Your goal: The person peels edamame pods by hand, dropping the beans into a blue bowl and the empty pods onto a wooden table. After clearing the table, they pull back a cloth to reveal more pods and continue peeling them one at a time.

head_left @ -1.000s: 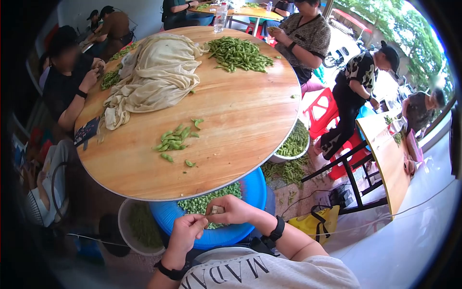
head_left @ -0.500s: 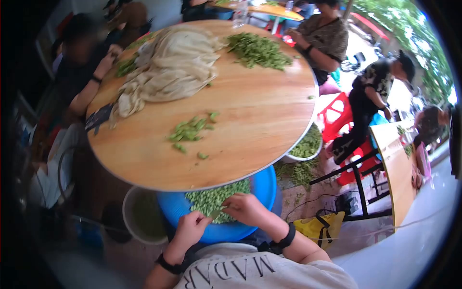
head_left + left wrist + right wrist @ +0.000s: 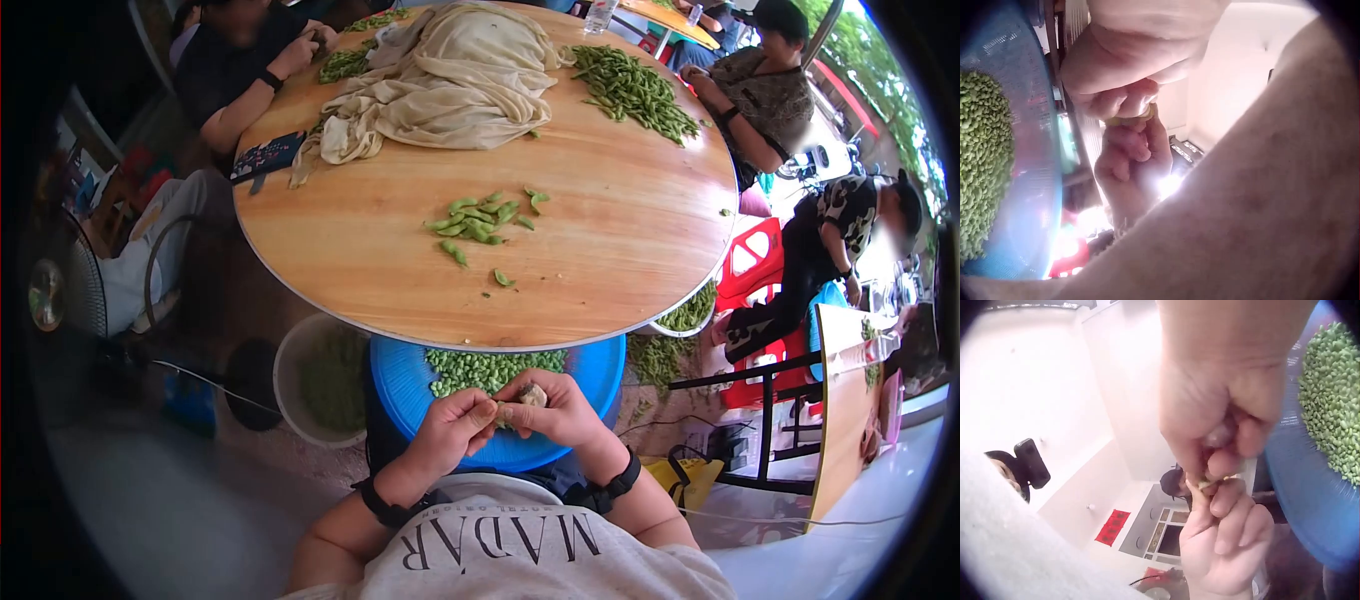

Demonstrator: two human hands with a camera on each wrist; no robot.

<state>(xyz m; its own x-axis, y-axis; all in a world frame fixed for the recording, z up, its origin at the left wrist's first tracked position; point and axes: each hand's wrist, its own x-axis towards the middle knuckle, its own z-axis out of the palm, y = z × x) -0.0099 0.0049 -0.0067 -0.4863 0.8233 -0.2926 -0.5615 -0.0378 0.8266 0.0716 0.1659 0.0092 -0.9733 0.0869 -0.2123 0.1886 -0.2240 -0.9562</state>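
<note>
Close together over the blue basket, my left hand and right hand meet at the fingertips. Between them they pinch a small yellow-green bean pod, mostly covered by fingers. In the right wrist view the pod peeks out where the thumbs and forefingers meet. A pale greyish piece shows among my right hand's curled fingers; I cannot tell what it is. Shelled green beans lie heaped in the basket, also visible beside the hands in both wrist views.
The round wooden table overhangs the basket's far side. On it lie a few pods, a larger pod pile and a beige cloth. A grey bucket stands at left, a yellow bag at right. Other people sit around.
The head view has tilted down and shifted, so the table appears higher and further right. My hands were slightly apart half a second ago and now meet at the fingertips.
</note>
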